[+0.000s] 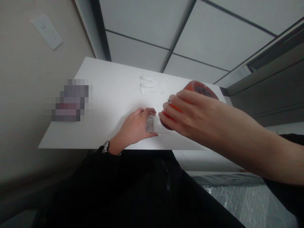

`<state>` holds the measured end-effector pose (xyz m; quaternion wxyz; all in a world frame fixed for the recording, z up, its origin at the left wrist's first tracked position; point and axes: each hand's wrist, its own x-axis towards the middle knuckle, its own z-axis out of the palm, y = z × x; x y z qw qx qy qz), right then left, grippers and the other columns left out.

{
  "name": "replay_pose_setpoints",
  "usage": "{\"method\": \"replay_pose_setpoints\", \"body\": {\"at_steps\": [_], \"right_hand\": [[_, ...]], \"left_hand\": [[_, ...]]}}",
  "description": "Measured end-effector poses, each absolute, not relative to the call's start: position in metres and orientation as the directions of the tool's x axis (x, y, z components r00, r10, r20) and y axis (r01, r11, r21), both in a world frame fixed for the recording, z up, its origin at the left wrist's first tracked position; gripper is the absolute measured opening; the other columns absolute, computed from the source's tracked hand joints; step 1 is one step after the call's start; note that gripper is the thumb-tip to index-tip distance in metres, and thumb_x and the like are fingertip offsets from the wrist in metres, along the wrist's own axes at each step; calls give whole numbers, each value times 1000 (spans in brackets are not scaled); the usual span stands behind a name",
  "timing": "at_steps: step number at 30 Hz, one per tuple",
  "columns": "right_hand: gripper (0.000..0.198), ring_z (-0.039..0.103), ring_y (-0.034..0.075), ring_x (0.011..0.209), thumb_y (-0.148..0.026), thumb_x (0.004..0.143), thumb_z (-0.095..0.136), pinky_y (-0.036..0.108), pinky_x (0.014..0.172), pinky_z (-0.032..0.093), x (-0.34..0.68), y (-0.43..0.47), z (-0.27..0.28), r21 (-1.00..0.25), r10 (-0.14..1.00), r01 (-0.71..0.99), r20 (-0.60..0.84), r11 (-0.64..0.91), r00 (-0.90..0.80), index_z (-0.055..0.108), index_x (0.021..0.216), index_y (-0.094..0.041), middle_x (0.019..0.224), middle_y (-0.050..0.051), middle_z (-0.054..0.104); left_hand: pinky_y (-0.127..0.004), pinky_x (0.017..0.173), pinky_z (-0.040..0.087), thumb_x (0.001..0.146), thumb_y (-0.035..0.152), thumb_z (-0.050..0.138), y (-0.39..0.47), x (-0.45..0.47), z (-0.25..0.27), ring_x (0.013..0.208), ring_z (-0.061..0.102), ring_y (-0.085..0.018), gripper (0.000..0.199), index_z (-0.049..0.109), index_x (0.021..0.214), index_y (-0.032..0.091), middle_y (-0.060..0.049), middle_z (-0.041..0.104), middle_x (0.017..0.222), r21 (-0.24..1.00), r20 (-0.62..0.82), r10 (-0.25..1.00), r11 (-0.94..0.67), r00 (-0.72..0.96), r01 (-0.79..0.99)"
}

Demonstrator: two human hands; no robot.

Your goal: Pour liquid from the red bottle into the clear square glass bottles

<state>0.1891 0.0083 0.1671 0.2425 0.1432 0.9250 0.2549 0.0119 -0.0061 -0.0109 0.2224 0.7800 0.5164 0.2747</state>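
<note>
My left hand rests at the table's front half, its thumb and fingers closed around the end of a small clear plastic box. Just to the right, my right hand is wrapped around an orange-red tape dispenser with a rounded body. Its far end shows a dark inner part, while the fingers cover much of the rest. A pale, see-through strip lies between the box and the dispenser's lower end. Whether it is tape or part of the box, I cannot tell.
Several thin clear plastic pieces lie behind my hands on the white table. A blurred-out object stands at the left end. White panels rise behind the table, and bubble wrap lies below at right.
</note>
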Motion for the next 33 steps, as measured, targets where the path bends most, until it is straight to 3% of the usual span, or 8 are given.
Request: {"method": "replay_pose_setpoints", "body": {"at_steps": [7, 12, 17, 21, 27, 29, 33], "right_hand": [[38, 66, 27, 105, -13, 102, 41, 45, 91, 55, 192, 7, 165, 384, 430, 307, -294, 871, -853, 74, 109, -29, 105, 6, 74], [44, 66, 30, 110, -15, 103, 33, 50, 97, 56, 200, 9, 161, 289, 423, 353, -232, 890, -876, 71, 118, -30, 109, 7, 75], [38, 66, 32, 112, -14, 102, 39, 50, 100, 55, 200, 11, 162, 344, 421, 317, -290, 884, -860, 72, 116, -28, 107, 8, 73], [37, 66, 31, 105, -8, 100, 40, 48, 93, 57, 196, 12, 164, 423, 406, 250, -334, 871, -851, 73, 109, -23, 106, 9, 71], [39, 67, 29, 102, 0, 92, 47, 45, 88, 57, 188, 10, 169, 551, 438, 148, -443, 821, -782, 72, 116, -19, 104, 10, 72], [39, 68, 32, 103, 1, 91, 47, 48, 89, 56, 189, 10, 169, 524, 448, 183, -438, 832, -779, 72, 116, -15, 105, 12, 72], [33, 68, 33, 108, -4, 96, 49, 51, 98, 54, 196, 12, 167, 353, 438, 322, -327, 878, -837, 74, 111, -21, 107, 10, 71]], "left_hand": [[-45, 98, 57, 66, 34, 98, -7, 11, -10, 114, 67, -31, 78, 55, 129, 22, -8, 70, 122, 629, 186, 931, -359, 315, 690], [-45, 95, 56, 68, 38, 97, -6, 11, -10, 110, 66, -31, 71, 61, 127, 23, -7, 71, 115, 602, 192, 919, -387, 343, 699], [-46, 98, 54, 78, 42, 91, -5, 9, -12, 111, 62, -31, 47, 71, 117, 26, -6, 72, 125, 541, 236, 862, -500, 448, 677], [-45, 101, 52, 82, 41, 89, -5, 8, -13, 114, 60, -30, 37, 75, 114, 28, -4, 71, 130, 547, 244, 856, -510, 456, 664], [-44, 102, 52, 81, 40, 90, -7, 9, -12, 116, 59, -30, 28, 75, 101, 25, -4, 71, 130, 543, 242, 859, -505, 451, 671], [-44, 102, 52, 80, 40, 90, -6, 9, -12, 115, 60, -30, 31, 74, 103, 25, -4, 72, 129, 548, 238, 861, -502, 450, 669], [-45, 102, 53, 80, 41, 91, -5, 9, -11, 114, 61, -29, 47, 70, 118, 25, -5, 72, 126, 555, 247, 859, -505, 448, 661]]}}
